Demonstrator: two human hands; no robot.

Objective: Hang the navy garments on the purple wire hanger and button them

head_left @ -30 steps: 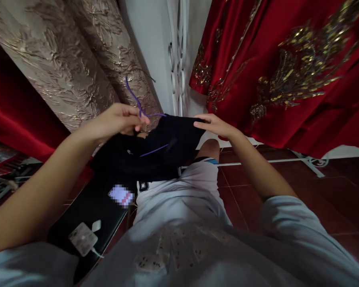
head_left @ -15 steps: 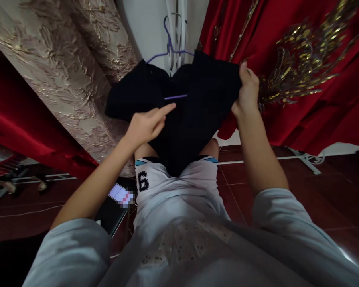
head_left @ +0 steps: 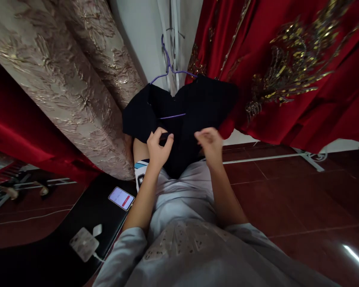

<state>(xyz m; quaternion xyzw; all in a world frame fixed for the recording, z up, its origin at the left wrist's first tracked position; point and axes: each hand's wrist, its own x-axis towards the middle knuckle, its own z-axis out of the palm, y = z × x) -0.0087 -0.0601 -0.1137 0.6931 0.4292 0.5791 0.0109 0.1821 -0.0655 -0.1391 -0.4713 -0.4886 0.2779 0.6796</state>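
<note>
A black short-sleeved garment point(head_left: 209, 99) drapes over a purple hanger point(head_left: 168, 65), its lower part falling between my thighs. At the garment's front, my left hand point(head_left: 159, 149) is closed, with a fold of the dark cloth between thumb and forefinger. My right hand point(head_left: 212, 145) is just to the right, in front of the same garment. Its fingers are curled together and a little blurred; whether cloth is in them is hard to see. The hanger's lower bar shows through the open neckline.
A black bench point(head_left: 60, 231) at my left carries a lit phone point(head_left: 121, 198), a pale square device point(head_left: 84, 244) with a cable, and a small white case point(head_left: 97, 230). Embroidered beige fabric point(head_left: 86, 91) hangs left. A red gown point(head_left: 293, 115) with gold sequins hangs right, above a white rack foot point(head_left: 311, 161).
My right hand has left the garment's right shoulder and come inward to its front. My left hand has gone from a pointing finger to a pinch. The garment sits lower in view.
</note>
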